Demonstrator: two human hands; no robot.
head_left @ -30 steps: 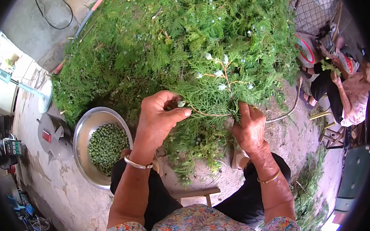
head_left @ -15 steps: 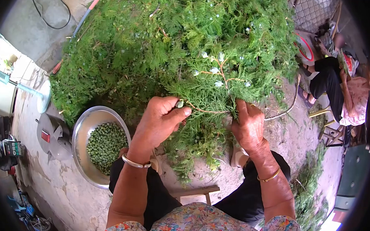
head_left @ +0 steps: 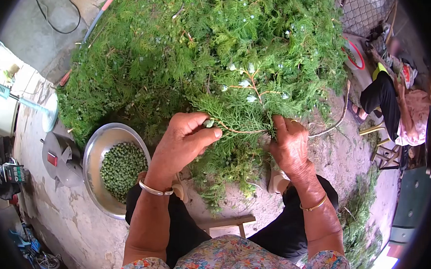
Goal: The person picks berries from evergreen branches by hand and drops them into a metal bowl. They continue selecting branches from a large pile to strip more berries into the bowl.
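Observation:
My right hand (head_left: 291,143) is closed around the stem of a leafy conifer branch (head_left: 258,83), whose orange-brown twigs bear several pale blue-green cones. A thin side twig (head_left: 237,131) runs from there across to my left hand (head_left: 188,138). At its tip a small green cone (head_left: 208,123) sits between my left thumb and forefinger. To the left of my left hand stands a metal basin (head_left: 91,159), tilted, with many picked green cones (head_left: 123,171) in it.
A big heap of green conifer branches (head_left: 156,53) fills the floor ahead. A wooden stool (head_left: 228,222) is below my hands. On the right, a person (head_left: 414,115) sits near a red-rimmed container (head_left: 360,57). A pale blue fan (head_left: 51,112) stands at left.
My left hand has shifted very slightly, with its fingers still at the small cone. My right hand stays on the stem. The seated person at right has moved their arms and legs a little.

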